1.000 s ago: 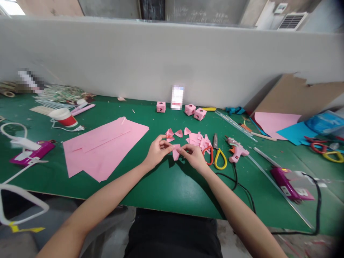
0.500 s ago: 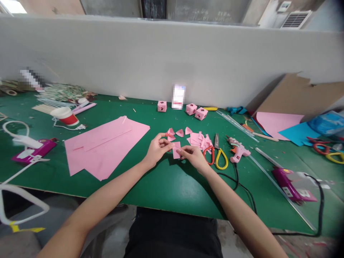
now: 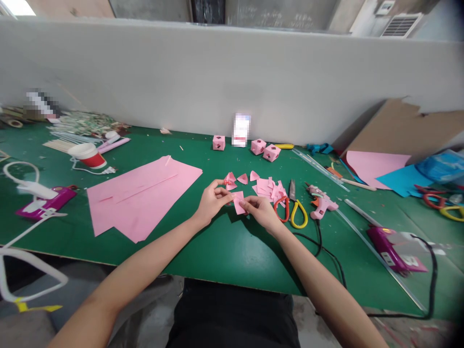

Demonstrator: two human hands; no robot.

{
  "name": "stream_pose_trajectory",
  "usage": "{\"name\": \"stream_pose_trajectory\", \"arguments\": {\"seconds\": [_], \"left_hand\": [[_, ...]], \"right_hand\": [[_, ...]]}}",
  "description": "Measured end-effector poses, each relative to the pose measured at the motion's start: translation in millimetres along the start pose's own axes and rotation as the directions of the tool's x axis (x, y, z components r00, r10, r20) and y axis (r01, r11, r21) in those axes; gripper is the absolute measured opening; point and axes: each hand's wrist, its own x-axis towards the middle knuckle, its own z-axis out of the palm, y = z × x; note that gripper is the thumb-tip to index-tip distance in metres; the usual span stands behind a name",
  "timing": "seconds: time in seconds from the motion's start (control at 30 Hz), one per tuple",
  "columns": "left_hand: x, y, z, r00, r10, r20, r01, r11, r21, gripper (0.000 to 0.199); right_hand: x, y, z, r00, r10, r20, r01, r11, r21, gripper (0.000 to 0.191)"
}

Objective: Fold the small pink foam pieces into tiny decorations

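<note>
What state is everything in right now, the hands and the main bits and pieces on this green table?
Left hand: pinching the small pink paper
Right hand: pinching it too
Small pink paper: held up, flap angled
Pink cubes: assembled, with cut-out openings
Pink scraps: loose, overlapping
Scissors: lying down, handles spread
Glue gun: on its side, power unclear
Large pink paper: lying flat
Cardboard: leaning, edge ragged

No words or numbers that could be read, faint white writing [image 3: 271, 17] on the grey back wall [image 3: 250, 7] too dim to make out, the bright upright screen [image 3: 241, 129] on the counter [image 3: 213, 256] blurred into blocks, its lettering illegible
</note>
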Motion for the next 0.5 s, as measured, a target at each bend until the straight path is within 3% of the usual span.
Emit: {"name": "stream_pose_trajectory", "arguments": {"seconds": [0.27, 0.5], "left_hand": [[0.0, -2.2, -1.0, 0.999, 0.004, 0.047, -0.005, 1.0, 0.021, 0.048], [-0.8, -2.8, -1.2, 0.96, -0.07, 0.272, 0.058, 0.997, 0.051, 0.044]], "right_hand": [[-0.8, -0.6, 0.6, 0.999, 0.026, 0.023, -0.026, 1.0, 0.014, 0.045], [-3.2, -4.3, 1.2, 0.999, 0.025, 0.049, -0.026, 0.999, 0.034, 0.043]]}}
